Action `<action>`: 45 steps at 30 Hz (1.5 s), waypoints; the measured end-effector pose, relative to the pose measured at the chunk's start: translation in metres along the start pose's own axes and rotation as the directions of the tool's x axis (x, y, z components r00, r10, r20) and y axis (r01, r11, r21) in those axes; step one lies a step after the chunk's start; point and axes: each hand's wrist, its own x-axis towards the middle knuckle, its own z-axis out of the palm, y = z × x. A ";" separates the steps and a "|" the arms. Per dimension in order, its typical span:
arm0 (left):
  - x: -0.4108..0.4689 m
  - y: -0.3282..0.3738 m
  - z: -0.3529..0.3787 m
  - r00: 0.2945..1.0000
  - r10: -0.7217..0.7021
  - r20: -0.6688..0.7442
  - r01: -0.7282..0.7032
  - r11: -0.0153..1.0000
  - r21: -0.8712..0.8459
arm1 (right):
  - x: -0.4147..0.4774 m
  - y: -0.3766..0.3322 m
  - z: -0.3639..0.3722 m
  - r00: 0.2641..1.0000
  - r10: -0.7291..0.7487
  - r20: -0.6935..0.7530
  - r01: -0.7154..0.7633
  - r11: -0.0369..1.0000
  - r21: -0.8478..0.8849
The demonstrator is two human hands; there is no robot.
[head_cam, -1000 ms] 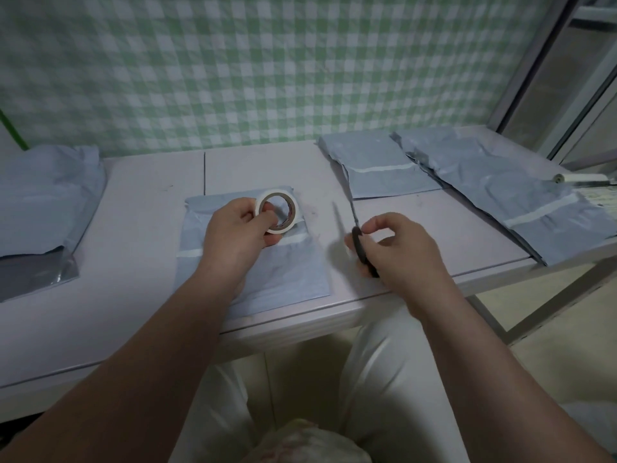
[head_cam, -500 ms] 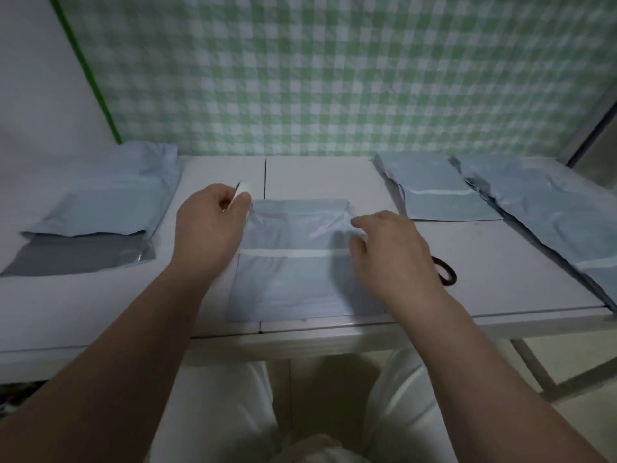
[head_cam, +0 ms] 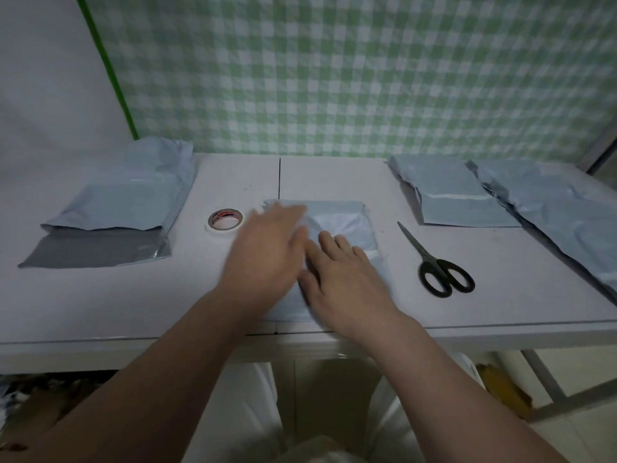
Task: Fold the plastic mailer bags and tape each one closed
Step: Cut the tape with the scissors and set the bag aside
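A green checked cloth (head_cam: 334,78) is hanging behind the white table (head_cam: 334,182), which is carrying four lots of grey-blue mailers: a left pile (head_cam: 123,202), a far-right pile (head_cam: 561,212) running off frame, one folded bag (head_cam: 454,195), and the centre mailer (head_cam: 344,218), which both hands are largely hiding. The right hand (head_cam: 344,279) is pressing flat on it, fingers spread. The left hand (head_cam: 267,252), blurred and straight-fingered, is passing over it. One pair of scissors (head_cam: 434,262) is lying to its right and one tape roll (head_cam: 225,220) to its left.
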 end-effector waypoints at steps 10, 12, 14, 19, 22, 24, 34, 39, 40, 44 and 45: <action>-0.011 0.013 0.008 0.895 -0.046 0.444 0.079 0.995 -0.055 | 0.007 0.021 -0.002 0.997 0.063 0.034 -0.067 0.988 0.139; -0.012 0.009 0.007 0.897 -0.083 0.435 0.084 0.996 0.017 | 0.004 0.021 -0.011 0.994 0.106 0.040 -0.111 0.981 0.157; -0.011 0.005 0.006 0.902 -0.127 0.413 0.104 0.992 0.078 | 0.000 0.021 -0.015 0.992 0.118 0.040 -0.122 0.982 0.141; -0.008 -0.002 -0.001 0.941 -0.210 0.267 0.212 0.977 0.020 | 0.001 0.026 -0.020 0.977 0.214 0.025 -0.215 0.964 0.155; -0.004 -0.002 -0.007 0.928 -0.367 0.059 0.369 0.893 -0.259 | 0.001 0.032 -0.029 0.938 0.339 -0.077 -0.305 0.909 0.285; -0.003 -0.004 -0.007 0.893 -0.449 0.016 0.427 0.837 -0.343 | 0.001 0.038 -0.035 0.875 0.468 -0.124 -0.384 0.826 0.412; 0.004 -0.004 -0.009 0.818 -0.569 0.084 0.544 0.716 -0.437 | 0.017 0.044 -0.045 0.763 0.599 0.243 -0.483 0.278 0.831; 0.004 0.004 -0.012 0.814 -0.555 0.170 0.569 0.703 -0.426 | 0.029 0.045 -0.058 0.776 0.406 0.482 -0.462 -0.154 0.873; 0.005 0.006 -0.013 0.806 -0.560 0.191 0.581 0.686 -0.438 | 0.032 0.045 -0.063 0.802 0.386 0.456 -0.420 -0.180 0.890; 0.016 0.026 -0.018 0.679 -0.572 0.459 0.654 0.190 -0.732 | 0.031 0.044 -0.089 0.869 0.329 0.369 -0.247 -0.359 0.900; 0.020 0.034 -0.018 0.641 -0.528 0.557 0.649 -0.016 -0.761 | 0.029 0.045 -0.096 0.877 0.329 0.350 -0.218 -0.378 0.900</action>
